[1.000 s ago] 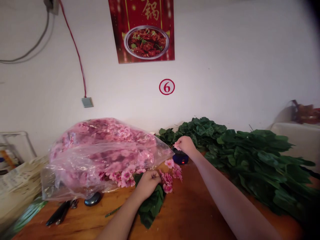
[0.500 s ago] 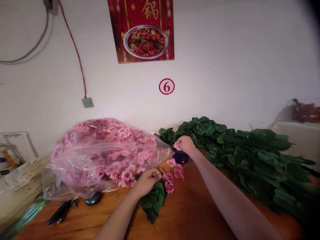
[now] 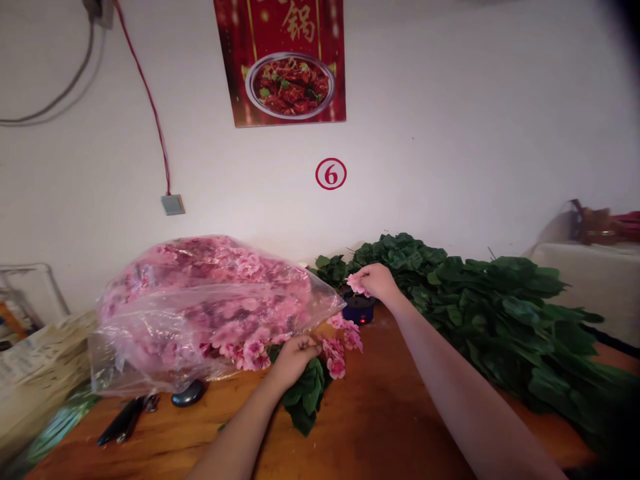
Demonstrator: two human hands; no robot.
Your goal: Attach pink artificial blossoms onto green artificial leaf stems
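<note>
My right hand (image 3: pixel 377 283) pinches a pink artificial flower (image 3: pixel 359 284) just above a small dark blue pot (image 3: pixel 359 309) with a lit red light. Low over the table, my left hand (image 3: pixel 299 359) is closed around the stem of an artificial flower spray; its green leaves (image 3: pixel 305 395) hang below the fingers. Pink blossoms (image 3: pixel 335 359) show to the right of that hand, and more lie between it and the pot. The stem itself is mostly hidden by the fingers.
A clear plastic bag (image 3: pixel 200 300) full of pink flowers fills the left of the wooden table (image 3: pixel 390 413). Green leaf stems (image 3: pixel 480 307) are heaped along the right. Keys (image 3: pixel 123 420) and a dark oval object (image 3: pixel 188 393) lie at the front left.
My right hand has lifted slightly with the pink flower, which now shows more fully above the pot. My left hand keeps its grip in nearly the same place. The view has shifted a little.
</note>
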